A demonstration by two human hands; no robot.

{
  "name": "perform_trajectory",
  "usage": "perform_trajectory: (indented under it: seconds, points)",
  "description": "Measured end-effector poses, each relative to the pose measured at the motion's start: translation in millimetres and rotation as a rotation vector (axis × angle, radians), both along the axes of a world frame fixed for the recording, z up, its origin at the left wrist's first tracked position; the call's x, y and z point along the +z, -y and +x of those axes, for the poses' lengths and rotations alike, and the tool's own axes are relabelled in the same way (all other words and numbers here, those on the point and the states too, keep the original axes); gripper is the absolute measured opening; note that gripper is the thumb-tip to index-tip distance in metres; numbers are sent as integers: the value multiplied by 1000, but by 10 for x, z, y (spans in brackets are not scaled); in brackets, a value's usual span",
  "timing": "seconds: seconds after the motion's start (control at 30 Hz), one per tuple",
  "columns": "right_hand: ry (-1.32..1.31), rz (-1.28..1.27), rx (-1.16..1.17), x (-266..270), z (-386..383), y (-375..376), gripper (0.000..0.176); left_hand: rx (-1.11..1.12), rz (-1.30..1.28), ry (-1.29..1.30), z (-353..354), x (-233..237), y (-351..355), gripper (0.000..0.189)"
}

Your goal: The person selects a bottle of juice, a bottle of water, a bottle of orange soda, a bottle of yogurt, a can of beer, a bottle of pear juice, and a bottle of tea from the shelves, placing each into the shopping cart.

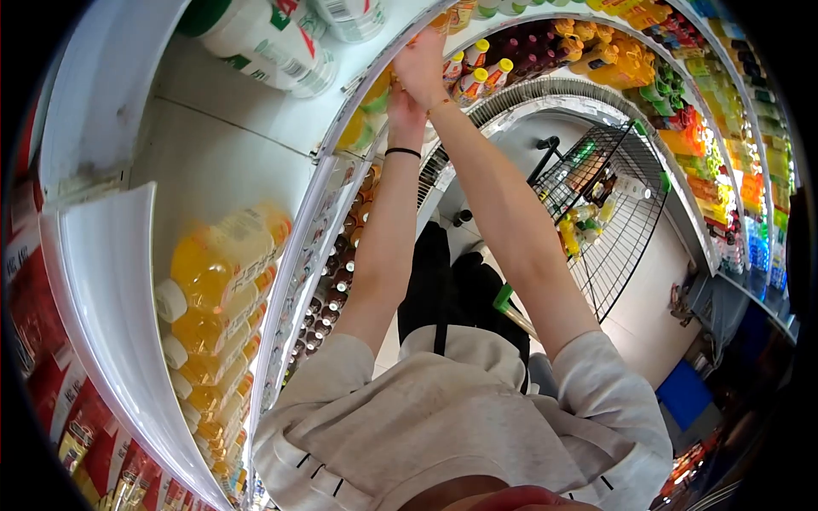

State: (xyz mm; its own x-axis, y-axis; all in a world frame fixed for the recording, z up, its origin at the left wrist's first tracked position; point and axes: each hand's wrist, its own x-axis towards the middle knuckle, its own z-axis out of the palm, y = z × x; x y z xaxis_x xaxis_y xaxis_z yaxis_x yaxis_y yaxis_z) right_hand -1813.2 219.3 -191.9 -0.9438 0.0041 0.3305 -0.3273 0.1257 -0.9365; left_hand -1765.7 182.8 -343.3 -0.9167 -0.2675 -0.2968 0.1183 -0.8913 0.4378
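Both arms stretch forward to a curved shelf at the top, and the hands overlap there. My right hand (420, 70) lies beyond the left, close to something orange (440, 23) at the shelf's edge; whether it grips this is hidden. Just below it is my left hand (407, 117), its fingers out of sight behind the right one. Bottles with yellow-orange contents (366, 111) stand on the shelf beside the left hand. Small bottles with yellow caps (474, 83) are to the right of the right hand.
A wire shopping cart (609, 230) with bottles in it stands at my right. Large orange juice bottles (204, 315) line the left shelf, below white bottles with green caps (256, 47). Curved shelves of colourful drinks (690, 145) run along the right. Pale floor tiles (639, 332) show under the cart.
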Motion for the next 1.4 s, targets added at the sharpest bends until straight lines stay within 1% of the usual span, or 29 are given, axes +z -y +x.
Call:
perform_trajectory:
  seconds: [0.07, 0.13, 0.2, 0.27, 0.3, 0.33, 0.37, 0.43, 0.47, 0.57, 0.63, 0.7, 0.77, 0.8, 0.87, 0.9, 0.93, 0.97, 1.03, 1.07, 1.13, 1.17, 1.2, 1.23, 1.27, 1.3, 1.33, 1.4]
  points:
    - [34, 26, -9, -63, 12, 15, 24, -51, 23, -47, 20, -33, 7, 46]
    - [89, 58, -115, -69, 39, 45, 27, -10, 95, 3, 76, 126, -16, 47]
    - [77, 96, -112, -59, 37, 30, 26, -33, 84, 15, 84, 139, 8, 48]
    - [-14, 140, -119, -51, 44, 13, 25, -56, 73, 37, 108, 75, 18, 49]
    - [-16, 139, -124, -53, 24, -1, 25, -74, 116, -60, 68, 26, 23, 48]
    - [5, 89, -53, -54, 4, -12, 27, -89, 159, -157, 31, -21, 21, 47]
    - [29, 39, 17, -59, 1, -24, 28, -90, 159, -156, 27, -74, 7, 47]
    - [-11, -4, 40, -157, -91, -15, 26, -11, 127, -45, 18, -32, -68, 38]
    - [-50, -45, 63, -210, -123, -31, 24, -16, 128, -43, 6, -37, -97, 38]
    - [-38, -81, 109, -116, -62, -152, 25, 21, 189, -6, -10, -229, -99, 37]
    - [-35, -51, 105, -109, -17, -188, 26, 43, 71, -3, 24, -159, -154, 35]
    - [-30, -19, 102, -110, 22, -241, 26, 37, 91, 3, 52, -88, -186, 35]
    - [-51, -76, 137, -121, 55, -293, 25, 36, 108, 8, 87, -24, -212, 35]
    - [-51, -77, 137, -130, 84, -329, 25, 29, 79, -3, 104, -44, -229, 38]
    - [69, -183, 135, -149, 153, -429, 25, 28, 49, -12, 102, -80, -242, 42]
    - [71, -183, 139, -176, 167, -454, 25, -8, 194, -57, 69, -137, -224, 43]
    - [18, -183, 86, -201, 188, -469, 24, -44, 337, -101, 71, -193, -204, 45]
    - [-40, -184, 32, -220, 181, -485, 23, -43, 333, -103, 92, -255, -219, 45]
    - [-3, -206, 9, -188, 185, -583, 22, -68, 152, -15, 161, -41, -342, 50]
    - [43, -221, -16, -177, 219, -656, 21, -69, 147, -13, 174, 40, -377, 50]
    - [48, -260, -30, 18, 305, -850, 17, -129, 160, -197, 256, 107, -427, 59]
    - [61, -317, -31, 118, 336, -961, 16, -301, 575, -485, 293, 137, -408, 51]
    - [71, -374, -32, 238, 367, -1069, 15, -302, 573, -485, 371, 260, -447, 51]
    - [71, -376, -32, 398, 430, -1176, 15, -329, 532, -312, 504, 490, -523, 55]
    - [121, -439, -53, 578, 515, -1286, 16, -353, 488, -141, 617, 697, -594, 59]
    - [169, -502, -77, 714, 578, -1403, 17, -355, 621, -65, 679, 836, -644, 77]
    - [137, -468, -126, 818, 628, -1515, 19, -362, 621, -63, 767, 899, -670, 77]
    - [241, -541, -144, 1075, 788, -1804, 18, -389, 670, -118, 928, 1043, -719, 94]
